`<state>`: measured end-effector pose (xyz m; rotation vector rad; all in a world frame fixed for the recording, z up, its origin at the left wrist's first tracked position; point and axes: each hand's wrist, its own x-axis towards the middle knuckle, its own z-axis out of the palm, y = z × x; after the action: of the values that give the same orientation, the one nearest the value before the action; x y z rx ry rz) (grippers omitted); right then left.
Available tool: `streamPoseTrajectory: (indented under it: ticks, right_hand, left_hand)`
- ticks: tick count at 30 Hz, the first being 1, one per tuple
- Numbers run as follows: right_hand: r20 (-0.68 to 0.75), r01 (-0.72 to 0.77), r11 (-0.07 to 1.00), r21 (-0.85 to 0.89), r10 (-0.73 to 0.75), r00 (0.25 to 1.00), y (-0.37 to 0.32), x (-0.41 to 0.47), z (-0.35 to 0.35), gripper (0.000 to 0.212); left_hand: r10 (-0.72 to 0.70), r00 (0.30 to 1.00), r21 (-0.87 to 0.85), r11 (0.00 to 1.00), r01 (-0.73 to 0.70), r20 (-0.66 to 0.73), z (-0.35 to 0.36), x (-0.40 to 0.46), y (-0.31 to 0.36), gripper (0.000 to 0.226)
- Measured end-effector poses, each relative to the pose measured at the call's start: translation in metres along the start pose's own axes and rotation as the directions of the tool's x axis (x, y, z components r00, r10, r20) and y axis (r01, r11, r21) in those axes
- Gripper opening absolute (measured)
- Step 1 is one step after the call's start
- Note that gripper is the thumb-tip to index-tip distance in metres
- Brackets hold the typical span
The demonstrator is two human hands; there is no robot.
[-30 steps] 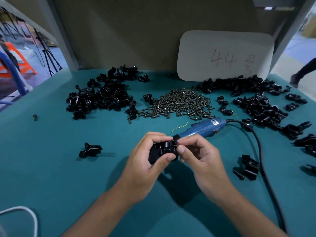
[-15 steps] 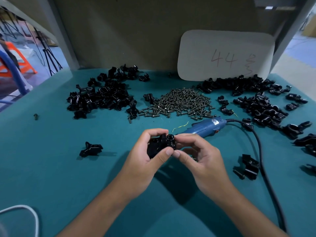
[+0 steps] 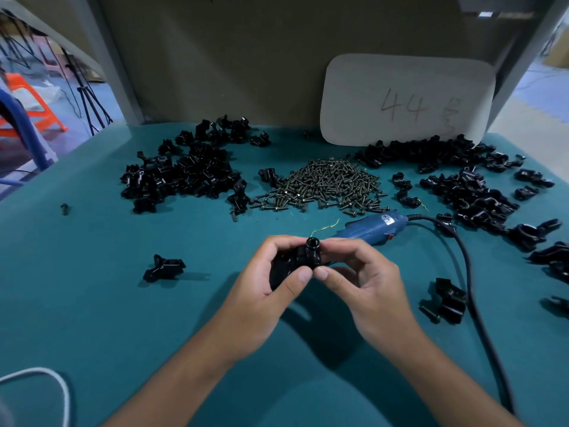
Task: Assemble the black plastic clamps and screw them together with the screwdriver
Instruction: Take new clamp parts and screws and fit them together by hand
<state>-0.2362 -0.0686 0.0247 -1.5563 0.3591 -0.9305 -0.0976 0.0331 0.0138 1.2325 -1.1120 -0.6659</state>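
Above the worktop's middle, left hand [image 3: 261,291] and right hand [image 3: 363,282] pinch a black clamp [image 3: 303,257] between them — the screwdriver [image 3: 372,228] lies just behind, nearer the right hand, its length running rightward.

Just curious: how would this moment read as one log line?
step: fitting clamp parts | left hand: holds clamp | right hand: pinches clamp | screwdriver: lying on table | screws: piled behind
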Motion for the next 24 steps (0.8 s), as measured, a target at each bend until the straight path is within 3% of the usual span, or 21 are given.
streamPoseTrajectory:
  ticks: [7,12,24]
  right_hand:
    - [0.014,0.003,1.000,-0.017,-0.002,1.000,0.0011,-0.0002,0.0008,0.028]
    - [0.006,0.007,1.000,-0.003,-0.007,1.000,0.0020,-0.0002,0.0003,0.033]
    - [0.031,0.006,1.000,0.001,-0.006,0.999,0.0000,-0.0001,0.0010,0.024]
  left_hand:
    - [0.056,0.997,0.054,0.997,-0.053,-0.051,-0.0004,0.0016,-0.0012,0.030]
    - [0.020,0.999,0.083,0.996,-0.016,-0.048,-0.0017,-0.0007,-0.0032,0.039]
    - [0.088,0.996,0.173,0.982,-0.081,-0.034,-0.0032,0.0018,-0.0008,0.024]
